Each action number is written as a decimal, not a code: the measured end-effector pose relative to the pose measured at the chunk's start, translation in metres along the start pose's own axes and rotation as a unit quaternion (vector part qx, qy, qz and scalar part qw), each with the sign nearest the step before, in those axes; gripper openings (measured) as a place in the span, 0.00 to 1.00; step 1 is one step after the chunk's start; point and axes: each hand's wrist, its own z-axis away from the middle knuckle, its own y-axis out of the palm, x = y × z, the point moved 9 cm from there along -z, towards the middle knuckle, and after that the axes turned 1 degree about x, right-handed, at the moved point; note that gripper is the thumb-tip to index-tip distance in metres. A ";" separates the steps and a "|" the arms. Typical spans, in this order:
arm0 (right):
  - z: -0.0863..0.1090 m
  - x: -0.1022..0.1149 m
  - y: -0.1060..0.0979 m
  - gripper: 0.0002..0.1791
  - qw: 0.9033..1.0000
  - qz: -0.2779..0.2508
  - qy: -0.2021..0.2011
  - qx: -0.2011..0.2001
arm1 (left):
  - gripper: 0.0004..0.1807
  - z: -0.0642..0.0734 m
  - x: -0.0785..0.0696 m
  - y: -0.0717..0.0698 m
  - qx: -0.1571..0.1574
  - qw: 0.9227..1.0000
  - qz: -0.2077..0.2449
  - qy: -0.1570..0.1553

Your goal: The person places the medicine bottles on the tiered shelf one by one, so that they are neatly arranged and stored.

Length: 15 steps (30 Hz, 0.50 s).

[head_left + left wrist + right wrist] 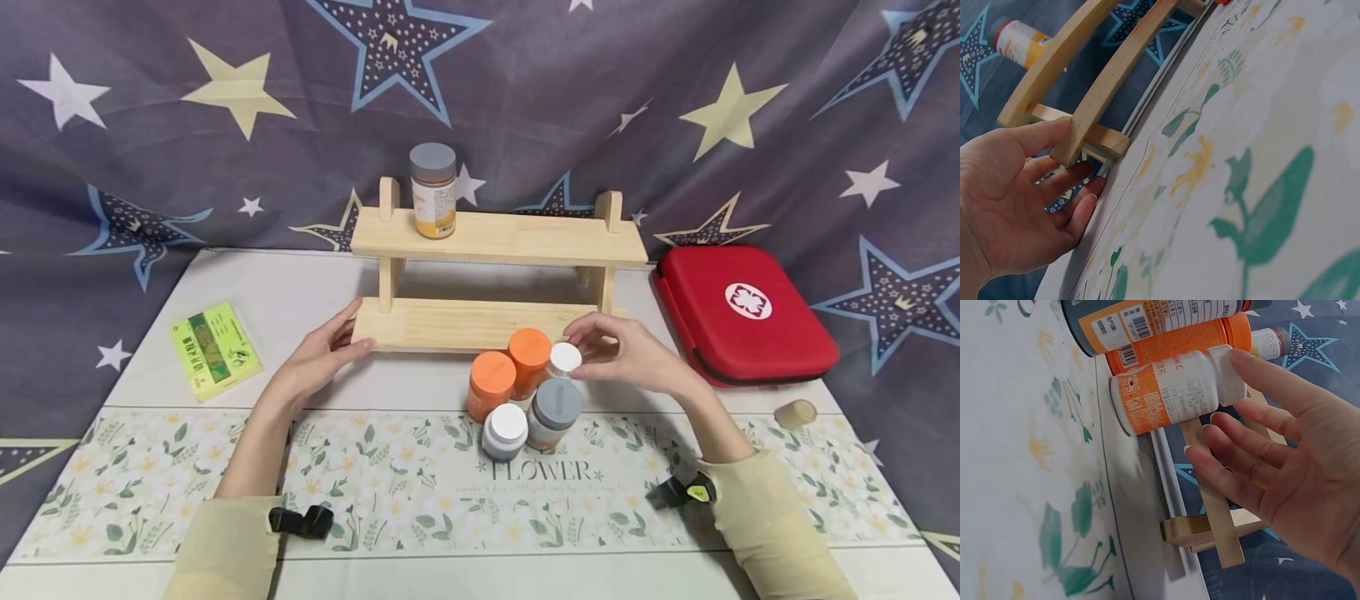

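A two-tier wooden shelf (pixel 465 323) stands at the back of the table. At its left end my left hand (pixel 318 354) grips the lower board, thumb in front and fingers behind and beneath. My right hand (pixel 626 354) has thumb and index finger at the cap of a white pill bottle (pixel 1166 390) with an orange label, its other fingers loosely bent. Beside that bottle, in front of the shelf, are two orange-capped bottles (pixel 492 385), a grey-capped bottle (pixel 556 408) and a small white-capped grey bottle (pixel 506 429). Another grey-capped bottle (pixel 433 196) stands on the upper board.
A yellow-green box (pixel 216 350) lies on the left of the table. At the right sit a red zipped case (pixel 746 317) with a white emblem and a small tan cylinder (pixel 796 413). A floral cloth strip (pixel 375 500) crosses the table; a star-patterned curtain hangs behind.
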 end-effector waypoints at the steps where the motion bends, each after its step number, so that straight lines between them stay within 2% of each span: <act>1: 0.000 0.000 0.001 0.26 1.000 0.000 0.003 0.001 | 0.47 0.000 0.000 0.000 0.000 1.000 0.000 0.001; 15: 0.000 0.003 0.007 0.21 0.999 0.047 -0.009 -0.001 | 0.47 0.001 -0.001 0.001 0.000 1.000 -0.010 0.001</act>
